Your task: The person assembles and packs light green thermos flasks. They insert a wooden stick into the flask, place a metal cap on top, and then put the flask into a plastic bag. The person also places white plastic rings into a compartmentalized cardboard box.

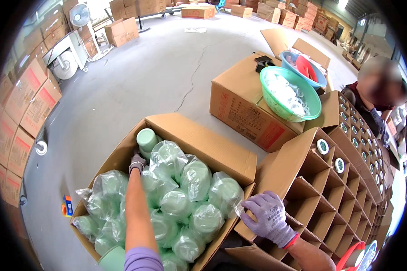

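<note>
So far, lots of green cups (175,203) sit bagged in the cardboard box (203,143).
Fingers of the left hand (137,163) are down beside a bare green cup (146,137); I can't tell if they grip it. Fingers of the right hand (270,219) curl by a clear bag (226,190), maybe pinching its tip; I can't be sure. To their right, the divided carton (282,165) shows just two white-rimmed tops (322,147): barely begun, it seems.

I'm looking in on what seems a warehouse packing area: cartons (36,104) are standing in stacks at the left and far end, bagged cups (196,180) are filling a box (203,142), a strip light (343,4) is glowing overhead, and bare grey floor (144,77) is stretching between.
</note>
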Action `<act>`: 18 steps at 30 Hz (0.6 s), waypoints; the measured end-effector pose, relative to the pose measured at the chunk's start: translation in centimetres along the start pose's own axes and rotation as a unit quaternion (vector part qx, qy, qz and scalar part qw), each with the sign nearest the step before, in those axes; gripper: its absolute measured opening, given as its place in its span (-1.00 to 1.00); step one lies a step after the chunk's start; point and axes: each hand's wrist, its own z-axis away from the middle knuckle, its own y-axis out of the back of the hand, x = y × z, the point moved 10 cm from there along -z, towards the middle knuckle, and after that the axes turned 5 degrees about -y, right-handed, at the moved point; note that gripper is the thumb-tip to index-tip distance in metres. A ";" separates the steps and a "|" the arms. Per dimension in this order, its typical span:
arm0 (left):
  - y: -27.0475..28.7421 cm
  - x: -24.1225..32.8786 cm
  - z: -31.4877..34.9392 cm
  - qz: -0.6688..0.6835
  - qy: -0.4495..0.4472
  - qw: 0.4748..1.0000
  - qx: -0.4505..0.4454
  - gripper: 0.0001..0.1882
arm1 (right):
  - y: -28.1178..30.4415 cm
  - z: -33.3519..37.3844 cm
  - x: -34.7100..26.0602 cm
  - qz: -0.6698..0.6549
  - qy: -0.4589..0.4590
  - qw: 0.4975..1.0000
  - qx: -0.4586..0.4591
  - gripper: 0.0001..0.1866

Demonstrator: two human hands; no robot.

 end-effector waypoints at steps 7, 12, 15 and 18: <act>2.5 -0.6 2.9 -0.093 0.004 0.995 0.039 -0.52 | -0.7 0.2 -0.5 -0.005 0.008 1.000 -0.010 -0.76; 11.1 4.6 9.2 0.004 -0.092 0.958 0.271 -0.73 | -0.2 1.1 0.2 0.008 -0.004 1.000 -0.006 -0.73; 19.8 8.4 14.8 0.020 -0.214 0.896 0.388 -0.68 | -1.0 1.4 0.5 0.028 -0.010 0.999 -0.030 -0.68; 27.1 12.9 19.3 0.063 -0.349 0.868 0.347 -0.66 | -1.6 1.6 0.7 0.038 -0.014 0.998 -0.045 -0.62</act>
